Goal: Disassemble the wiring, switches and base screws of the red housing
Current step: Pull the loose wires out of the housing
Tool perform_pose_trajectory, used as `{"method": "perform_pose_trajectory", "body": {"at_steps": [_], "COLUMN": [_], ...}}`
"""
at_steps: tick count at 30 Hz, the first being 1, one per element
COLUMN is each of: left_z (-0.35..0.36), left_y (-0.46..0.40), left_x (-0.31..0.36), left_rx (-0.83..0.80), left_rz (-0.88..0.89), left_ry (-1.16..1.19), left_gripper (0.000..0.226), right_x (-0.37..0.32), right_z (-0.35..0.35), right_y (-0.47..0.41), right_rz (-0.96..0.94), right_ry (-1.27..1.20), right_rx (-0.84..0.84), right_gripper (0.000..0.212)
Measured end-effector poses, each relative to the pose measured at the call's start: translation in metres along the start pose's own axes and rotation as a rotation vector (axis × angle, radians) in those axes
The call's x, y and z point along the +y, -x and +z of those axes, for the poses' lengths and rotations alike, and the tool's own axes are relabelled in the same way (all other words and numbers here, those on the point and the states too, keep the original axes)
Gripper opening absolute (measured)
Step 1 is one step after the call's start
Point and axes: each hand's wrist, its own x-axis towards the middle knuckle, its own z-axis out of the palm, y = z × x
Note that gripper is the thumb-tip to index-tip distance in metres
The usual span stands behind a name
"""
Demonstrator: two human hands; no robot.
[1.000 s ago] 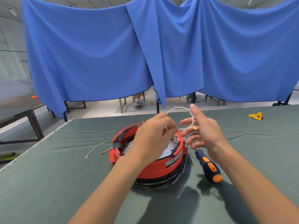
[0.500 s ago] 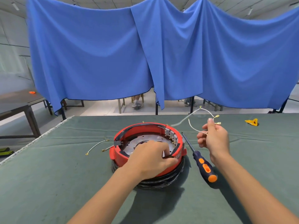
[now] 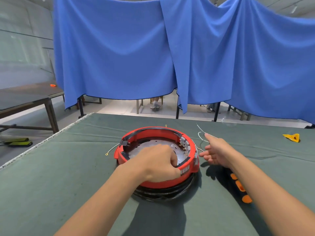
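Observation:
The round red housing (image 3: 154, 132) sits on a coil of black cable (image 3: 163, 193) in the middle of the green table. Inside it are a metal plate (image 3: 153, 143) and a row of switch terminals (image 3: 185, 145) on the right wall. My left hand (image 3: 158, 162) grips the housing's near rim, fingers curled over the edge. My right hand (image 3: 216, 150) hovers just right of the housing with its fingers spread. A thin white wire (image 3: 201, 133) lies at its index fingertip. Another loose white wire (image 3: 111, 149) rests left of the housing.
A screwdriver with a dark blue and orange handle (image 3: 238, 186) lies under my right forearm. A small yellow part (image 3: 292, 137) sits far right. The table's left edge (image 3: 51, 137) runs diagonally. Blue curtains (image 3: 119, 57) hang behind the table.
My right hand has come down toward the table right of the housing and spread its fingers, letting the white wire go. My left hand stays on the near rim.

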Motion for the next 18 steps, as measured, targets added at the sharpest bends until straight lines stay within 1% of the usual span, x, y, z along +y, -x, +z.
{"method": "perform_pose_trajectory", "body": {"at_steps": [3, 5, 6, 8, 9, 11, 14, 16, 18], "left_z": [0.002, 0.007, 0.009, 0.013, 0.015, 0.017, 0.014, 0.004, -0.007], "left_y": [-0.003, -0.004, -0.005, -0.006, -0.007, -0.007, -0.008, -0.007, -0.005], "left_x": [0.008, 0.012, 0.014, 0.017, 0.019, 0.024, 0.033, 0.030, 0.018], "left_rx": [0.040, 0.100, 0.125, 0.145, 0.153, 0.163, 0.145, 0.209, 0.342], "left_rz": [0.006, 0.007, 0.011, 0.034, 0.043, 0.042, 0.006, -0.074, -0.200], "left_ry": [-0.002, -0.025, -0.042, -0.052, -0.054, -0.056, 0.044, 0.096, 0.093], "left_gripper": [0.028, 0.031, 0.030, 0.029, 0.033, 0.041, 0.042, 0.034, 0.024], "right_x": [0.002, 0.007, 0.012, 0.024, 0.030, 0.038, 0.034, 0.028, 0.024], "right_z": [-0.008, -0.014, -0.020, -0.030, -0.033, -0.031, -0.014, 0.001, 0.017], "right_y": [0.012, 0.019, 0.022, 0.028, 0.033, 0.043, 0.056, 0.061, 0.065], "right_rz": [-0.049, -0.157, -0.241, -0.405, -0.458, -0.534, -0.639, -0.722, -0.771], "right_ry": [0.141, 0.188, 0.252, 0.460, 0.522, 0.514, 0.473, 0.482, 0.599], "right_rx": [-0.001, 0.050, 0.125, 0.342, 0.411, 0.412, 0.322, 0.284, 0.307], "right_gripper": [0.043, 0.036, 0.032, 0.024, 0.021, 0.018, 0.019, 0.018, 0.017]}}
